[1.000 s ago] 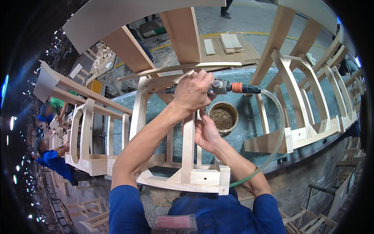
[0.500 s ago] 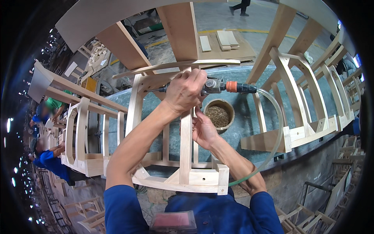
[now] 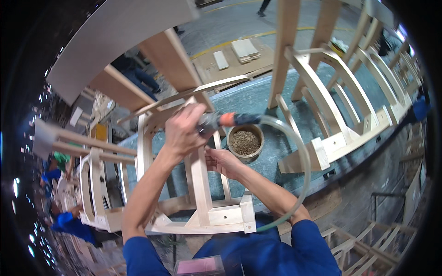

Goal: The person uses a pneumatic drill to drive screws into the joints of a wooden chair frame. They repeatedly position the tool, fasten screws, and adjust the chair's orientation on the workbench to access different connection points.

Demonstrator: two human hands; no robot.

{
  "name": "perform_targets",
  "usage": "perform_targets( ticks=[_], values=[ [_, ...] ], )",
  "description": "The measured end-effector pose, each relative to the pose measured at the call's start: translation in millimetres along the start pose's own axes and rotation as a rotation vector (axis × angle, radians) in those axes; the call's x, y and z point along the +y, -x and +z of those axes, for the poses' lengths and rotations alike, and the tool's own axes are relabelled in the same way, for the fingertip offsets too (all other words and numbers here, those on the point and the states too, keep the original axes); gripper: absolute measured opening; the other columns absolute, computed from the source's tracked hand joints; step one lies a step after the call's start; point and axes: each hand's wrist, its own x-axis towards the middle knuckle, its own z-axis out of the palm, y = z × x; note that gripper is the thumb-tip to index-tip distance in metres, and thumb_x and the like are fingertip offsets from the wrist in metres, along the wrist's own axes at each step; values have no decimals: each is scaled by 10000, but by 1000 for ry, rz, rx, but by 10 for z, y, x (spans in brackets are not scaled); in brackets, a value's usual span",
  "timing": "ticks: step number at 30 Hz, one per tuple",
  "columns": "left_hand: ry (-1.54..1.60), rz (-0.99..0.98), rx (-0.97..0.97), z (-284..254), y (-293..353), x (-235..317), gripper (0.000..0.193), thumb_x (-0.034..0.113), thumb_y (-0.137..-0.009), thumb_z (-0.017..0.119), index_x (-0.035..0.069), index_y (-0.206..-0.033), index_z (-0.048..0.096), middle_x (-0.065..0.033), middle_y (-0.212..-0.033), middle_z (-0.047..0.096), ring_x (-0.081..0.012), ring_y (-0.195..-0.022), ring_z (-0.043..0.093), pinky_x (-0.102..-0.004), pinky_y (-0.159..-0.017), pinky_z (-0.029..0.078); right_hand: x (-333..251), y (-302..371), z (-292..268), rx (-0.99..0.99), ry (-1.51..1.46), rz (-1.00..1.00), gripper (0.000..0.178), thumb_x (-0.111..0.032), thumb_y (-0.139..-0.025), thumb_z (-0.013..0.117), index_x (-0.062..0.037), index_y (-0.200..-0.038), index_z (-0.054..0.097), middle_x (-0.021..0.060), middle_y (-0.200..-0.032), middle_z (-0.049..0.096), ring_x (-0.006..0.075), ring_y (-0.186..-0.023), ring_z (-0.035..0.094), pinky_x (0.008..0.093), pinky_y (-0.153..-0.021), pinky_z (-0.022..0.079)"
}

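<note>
My left hand (image 3: 185, 129) is closed around an air screwdriver (image 3: 209, 123), which lies sideways with its orange collar and hose end to the right. Its bit is hidden behind my hand. Below it, my right hand (image 3: 228, 163) reaches in beside an upright rail of a pale wooden chair frame (image 3: 200, 184). The fingers are curled and partly behind the rail; what they hold, if anything, cannot be made out. Just right of that hand stands a round tub (image 3: 261, 146) of small brownish pieces that look like screws. A clear hose (image 3: 305, 161) loops from the screwdriver down toward my right arm.
More wooden frames (image 3: 322, 101) stand at the right and another frame (image 3: 92, 188) at the left on the green-grey bench (image 3: 276, 126). Flat boards (image 3: 245, 49) are stacked beyond the bench. At the far left, a person in blue (image 3: 69, 223) is beside other frames.
My left hand and the screwdriver have moved left and slightly down. My right hand has shifted left and lower by the rail. The whole view has turned and shifted.
</note>
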Motion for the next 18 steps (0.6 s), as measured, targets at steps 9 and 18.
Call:
perform_targets(
  ticks=[9,18],
  values=[
    [1287,-657,669,-897,4,-249,305,263,-809,621,60,-1033,580,-61,-907,547,-197,-788,537,-346,-718,475,295,-454,-2242,897,1222,-111,250,-256,-835,634,-24,-858,724,171,-835,693,278,-803,679,395,-714,545],
    [1196,-522,1087,-2156,1546,357,371,323,-908,561,29,-1117,474,-20,-901,391,-142,-707,362,-292,-674,369,245,-721,-2742,705,2036,-34,460,-174,-789,640,-130,-1246,614,194,-1480,362,387,-1373,341,486,-1044,384]
  ],
)
